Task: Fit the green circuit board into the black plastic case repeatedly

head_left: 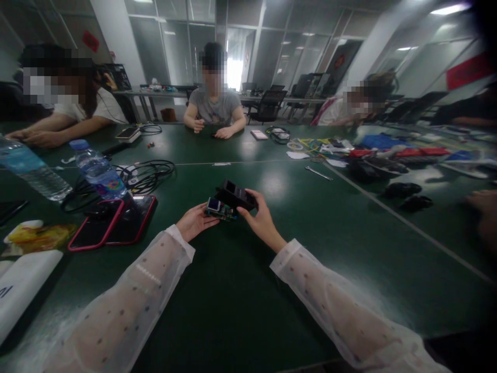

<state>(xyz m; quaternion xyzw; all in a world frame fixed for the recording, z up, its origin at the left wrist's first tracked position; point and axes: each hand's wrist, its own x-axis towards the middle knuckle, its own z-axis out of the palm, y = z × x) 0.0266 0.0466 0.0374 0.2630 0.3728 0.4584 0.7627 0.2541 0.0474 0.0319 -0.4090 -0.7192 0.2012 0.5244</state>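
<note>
In the middle of the head view, my left hand [197, 221] grips a green circuit board [223, 211] by its left end. A small screen [214, 204] sits on that board. Fingers of my right hand [258, 213] wrap around a black plastic case [235, 196] with a rectangular opening near its far end. The case is tilted just above and behind the board; whether the two touch I cannot tell. Both are held over the green table [233, 290].
On the left are two phones [134, 223], a plastic bottle [99, 171], coiled black cables [153, 173] and a white box [27, 285]. A wrench [318, 173] lies right of centre, before piled cables and tools [388, 155]. A person [213, 106] sits opposite; others sit at both sides.
</note>
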